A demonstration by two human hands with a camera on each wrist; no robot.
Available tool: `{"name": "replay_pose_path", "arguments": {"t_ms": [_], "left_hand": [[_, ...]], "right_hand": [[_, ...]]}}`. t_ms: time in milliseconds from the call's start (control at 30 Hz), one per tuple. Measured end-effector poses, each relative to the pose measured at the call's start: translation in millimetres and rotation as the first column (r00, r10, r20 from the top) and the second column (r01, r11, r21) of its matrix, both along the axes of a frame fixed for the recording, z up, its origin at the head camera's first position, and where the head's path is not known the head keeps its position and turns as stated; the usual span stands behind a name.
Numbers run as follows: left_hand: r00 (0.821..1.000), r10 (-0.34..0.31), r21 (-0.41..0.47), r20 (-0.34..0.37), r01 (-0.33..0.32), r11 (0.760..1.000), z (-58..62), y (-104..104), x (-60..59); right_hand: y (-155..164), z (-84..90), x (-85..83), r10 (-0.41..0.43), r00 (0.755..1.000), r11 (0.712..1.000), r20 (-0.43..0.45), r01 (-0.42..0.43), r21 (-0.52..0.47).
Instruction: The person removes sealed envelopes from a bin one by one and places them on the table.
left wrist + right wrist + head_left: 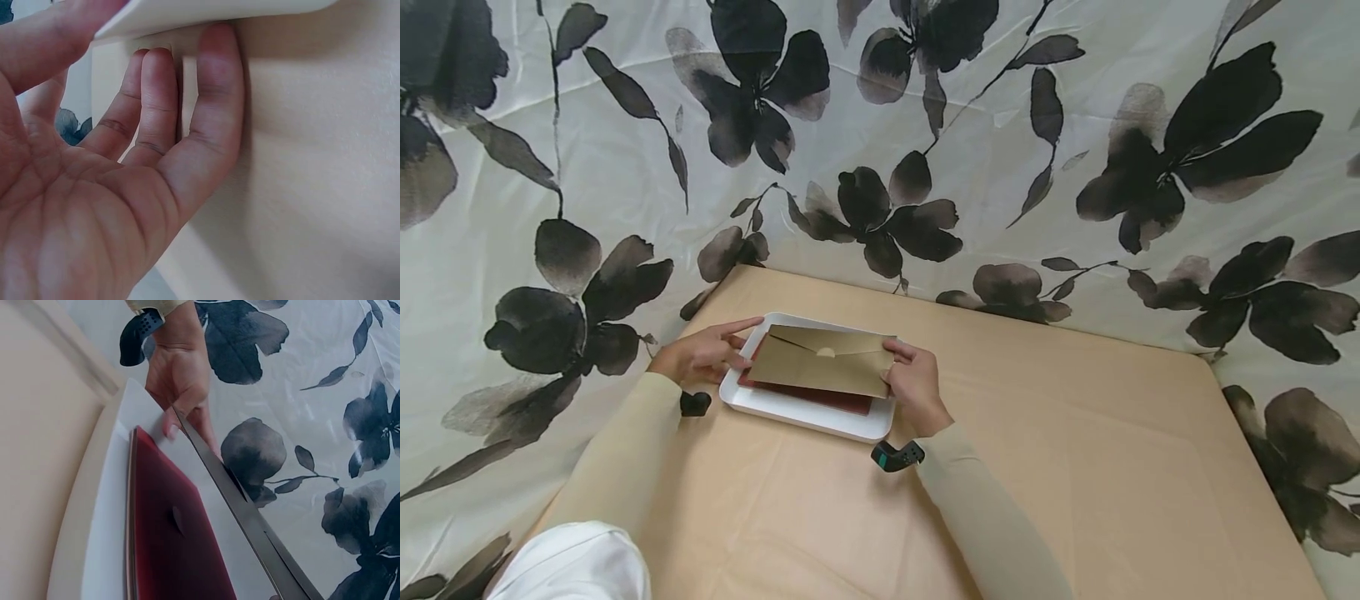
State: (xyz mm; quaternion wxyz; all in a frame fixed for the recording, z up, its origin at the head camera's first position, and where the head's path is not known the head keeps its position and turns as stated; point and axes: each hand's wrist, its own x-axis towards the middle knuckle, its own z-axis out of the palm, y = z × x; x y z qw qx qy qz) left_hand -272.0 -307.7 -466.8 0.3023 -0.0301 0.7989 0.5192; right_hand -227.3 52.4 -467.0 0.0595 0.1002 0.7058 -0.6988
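A gold envelope (820, 362) is held tilted over a white tray (805, 414) on the tan table. A dark red envelope (808, 393) lies flat in the tray beneath it. My right hand (913, 379) pinches the gold envelope's right end. My left hand (703, 354) is at the tray's left rim, its thumb touching the envelope's left end and its index finger straight. In the left wrist view the other fingers (212, 94) lie straight against the table under the tray rim (206, 12). The right wrist view shows the red envelope (169, 531), the gold envelope's edge (244, 512) and my left hand (181, 369).
The tan table (1075, 467) stretches to the right and towards me. A pale cloth with dark flowers (925, 125) hangs behind and around it. Something white (576, 562) sits at the bottom left, near my left sleeve.
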Motion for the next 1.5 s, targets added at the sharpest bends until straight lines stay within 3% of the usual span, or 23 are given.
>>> {"name": "replay_pose_path", "arguments": {"t_ms": [867, 1133, 1333, 1500], "left_hand": [[0.999, 0.013, 0.035, 0.051, -0.015, 0.999, -5.4, -0.3, -7.5], [0.999, 0.021, 0.013, 0.037, -0.021, 1.000, -7.0, -1.5, -4.2], [0.998, 0.034, 0.013, 0.048, -0.035, 0.999, -7.0, -2.5, -0.1], [0.999, 0.021, 0.018, 0.034, -0.022, 1.000, -6.5, 2.9, -3.4]], "right_hand": [[46.9, 9.0, -11.5, 0.028, 0.997, 1.000, 0.068, -0.028, 0.000], [62.4, 10.5, -13.4, 0.049, 0.997, 0.998, 0.058, -0.046, -0.047], [75.3, 10.7, -13.9, 0.049, 0.996, 0.998, 0.076, -0.047, -0.029], [90.5, 12.9, -14.7, 0.056, 0.995, 0.998, 0.081, -0.053, -0.037]]}}
